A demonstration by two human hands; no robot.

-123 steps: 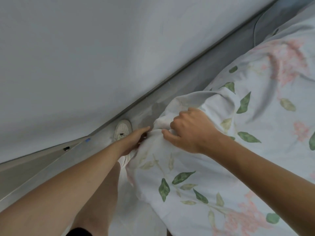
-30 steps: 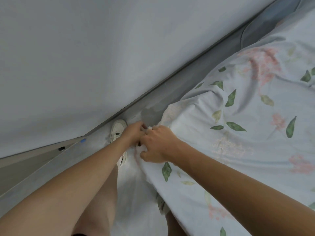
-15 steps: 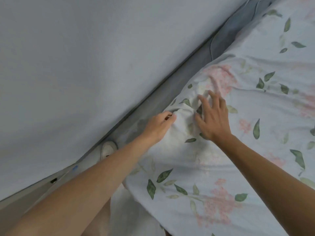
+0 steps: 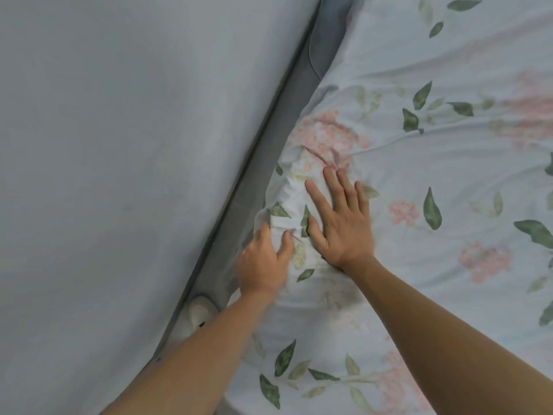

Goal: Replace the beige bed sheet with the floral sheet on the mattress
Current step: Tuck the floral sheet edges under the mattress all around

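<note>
Head view shows your right hand (image 4: 344,226) lying flat on the floral sheet (image 4: 434,181), fingers straight and a little spread, palm down, holding nothing; the fingertips reach a bunched, wrinkled patch of the fabric near the sheet's left edge. Your left hand (image 4: 264,262) sits just beside it, lower and to the left, at the very edge of the sheet. Its fingers bend slightly onto the crumpled cloth, the thumb out toward the right hand; whether they pinch the fabric or only press on it you cannot tell from here. The floral sheet covers the right part of the view, pale with green leaves and pink blossoms, creases fanning out from the bunched patch toward the upper right. Along its left edge runs a narrow grey strip of floor (image 4: 263,163), and beyond that a plain pale wall (image 4: 134,145). A white shoe (image 4: 200,314) shows in the strip, just below your left wrist.
</note>
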